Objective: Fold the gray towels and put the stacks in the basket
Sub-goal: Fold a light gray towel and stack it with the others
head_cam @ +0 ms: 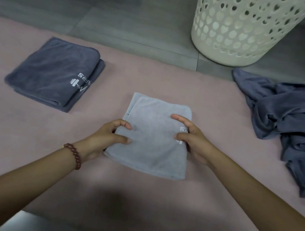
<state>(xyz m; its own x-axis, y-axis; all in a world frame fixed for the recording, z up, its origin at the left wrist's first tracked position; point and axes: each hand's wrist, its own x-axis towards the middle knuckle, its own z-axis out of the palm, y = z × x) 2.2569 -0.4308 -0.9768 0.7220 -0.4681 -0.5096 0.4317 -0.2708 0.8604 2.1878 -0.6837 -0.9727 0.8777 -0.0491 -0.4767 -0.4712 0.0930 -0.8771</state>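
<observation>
Head view. 1 light gray towel point(154, 137), folded to a small rectangle, lies flat at the centre of a pink mat point(153, 76).

The left hand point(109, 134) grips the towel's left edge, thumb on top and fingers point(125, 124) curled over the fold. The right hand point(189, 138) grips the right edge the same way, its thumb and curled fingers closed on the cloth beside a white printed logo. A bead bracelet point(74, 155) sits on the left wrist.

1 folded stack point(55, 73) of dark gray towels rests on the mat to the left, well apart from the hands, logo facing up. A heap of unfolded towels point(291, 132), dark gray, lies at the mat's right edge.

The basket point(239, 29), white and perforated, stands upright on the gray floor point(123, 12) beyond the mat, near the heap. Its inside is not visible.
</observation>
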